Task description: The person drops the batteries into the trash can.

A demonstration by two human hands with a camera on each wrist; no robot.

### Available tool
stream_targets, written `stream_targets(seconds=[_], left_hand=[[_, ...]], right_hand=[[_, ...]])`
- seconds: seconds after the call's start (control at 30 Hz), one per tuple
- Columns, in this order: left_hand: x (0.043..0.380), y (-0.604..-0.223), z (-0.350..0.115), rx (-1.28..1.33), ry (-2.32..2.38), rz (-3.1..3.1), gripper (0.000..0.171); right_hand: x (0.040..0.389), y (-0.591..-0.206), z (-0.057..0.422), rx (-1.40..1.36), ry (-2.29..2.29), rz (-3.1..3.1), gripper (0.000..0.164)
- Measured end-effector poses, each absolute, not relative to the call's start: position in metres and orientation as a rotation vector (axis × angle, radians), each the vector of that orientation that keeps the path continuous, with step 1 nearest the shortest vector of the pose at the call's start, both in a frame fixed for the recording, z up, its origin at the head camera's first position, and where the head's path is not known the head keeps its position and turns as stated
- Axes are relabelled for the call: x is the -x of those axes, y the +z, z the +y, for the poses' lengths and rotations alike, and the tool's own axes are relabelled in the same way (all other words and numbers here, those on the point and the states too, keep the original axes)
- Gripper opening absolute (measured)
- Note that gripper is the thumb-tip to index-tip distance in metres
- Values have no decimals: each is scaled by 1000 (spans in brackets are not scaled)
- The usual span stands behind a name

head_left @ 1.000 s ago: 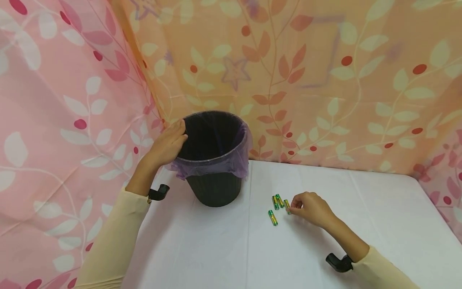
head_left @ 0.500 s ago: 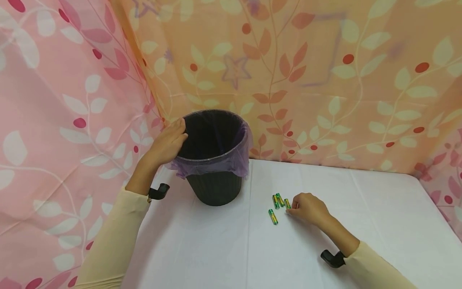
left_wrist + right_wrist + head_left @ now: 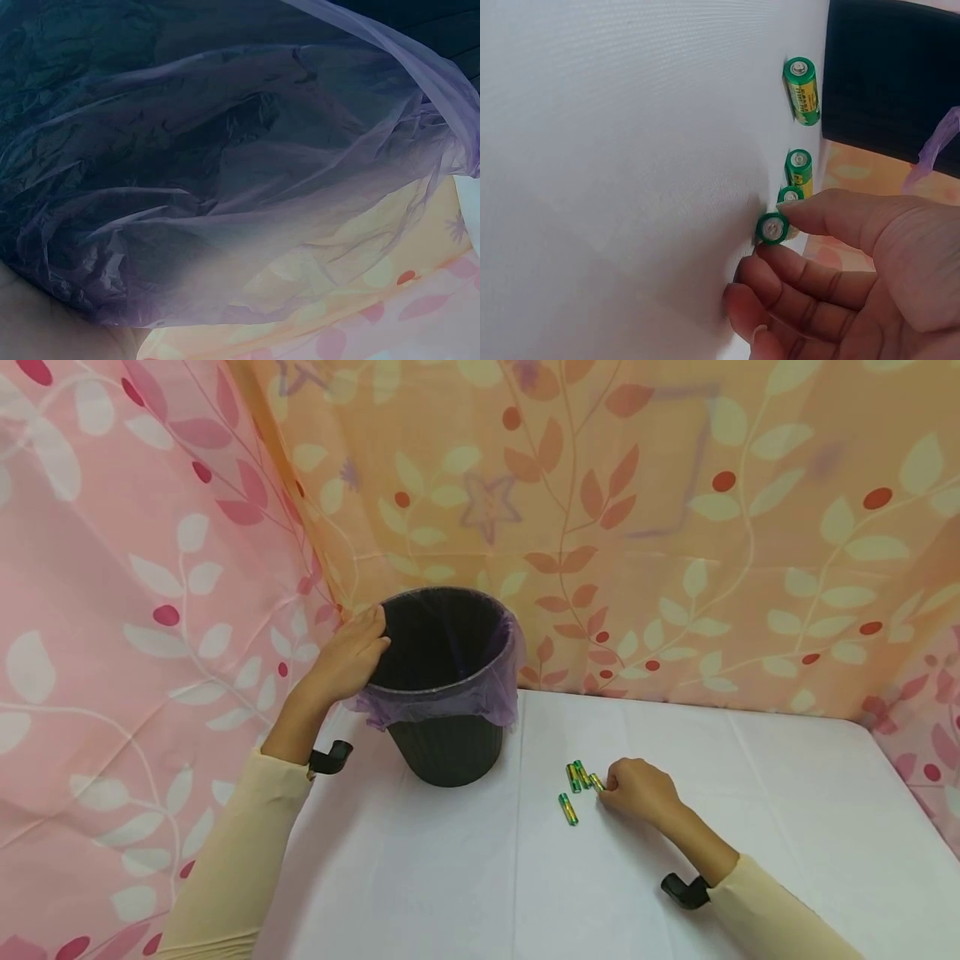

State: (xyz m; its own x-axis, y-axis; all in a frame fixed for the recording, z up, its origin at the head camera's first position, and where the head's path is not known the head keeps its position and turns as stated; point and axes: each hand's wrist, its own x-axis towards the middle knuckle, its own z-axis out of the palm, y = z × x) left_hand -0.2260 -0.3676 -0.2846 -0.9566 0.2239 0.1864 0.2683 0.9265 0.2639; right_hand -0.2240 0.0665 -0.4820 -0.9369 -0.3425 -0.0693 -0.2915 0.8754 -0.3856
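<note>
My left hand (image 3: 352,656) rests on the left side of the rim of a black waste bin (image 3: 450,752); its fingers look nearly straight. A purple bin liner (image 3: 480,702) is folded over that rim and fills most of the left wrist view. My right hand (image 3: 641,792) pinches a green and gold battery (image 3: 772,228) between thumb and forefinger, at the table surface. Beside it lie two more batteries close together, one partly behind the thumb in the right wrist view. Another battery (image 3: 567,809) lies apart, nearer the table's front.
A white cloth covers the table (image 3: 420,877). Orange leaf-patterned fabric (image 3: 645,543) hangs behind it, and a pink patterned curtain (image 3: 97,635) hangs at the left, close to the left arm. Each wrist carries a black camera mount.
My right hand has closed its thumb and finger on the nearest battery, and its forearm has shifted slightly left. The left hand and the bin stay in place.
</note>
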Motion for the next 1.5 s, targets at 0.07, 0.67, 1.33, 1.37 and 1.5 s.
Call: stream_targets(seconds=[0.07, 0.67, 1.33, 1.37, 1.5], left_hand=[[226, -285, -367, 380, -428, -2937, 58], [226, -288, -367, 363, -445, -2948, 59], [228, -285, -370, 404, -409, -2930, 57], [228, -285, -370, 403, -410, -2930, 57], [226, -285, -369, 392, -420, -2927, 57]], right_hand=[[224, -482, 67, 477, -565, 2896, 14], [232, -473, 82, 617, -1061, 2815, 9], [233, -401, 60, 782, -1240, 2786, 5], [232, -397, 59, 799, -1245, 2790, 5], [231, -382, 53, 885, -1262, 2794, 7]])
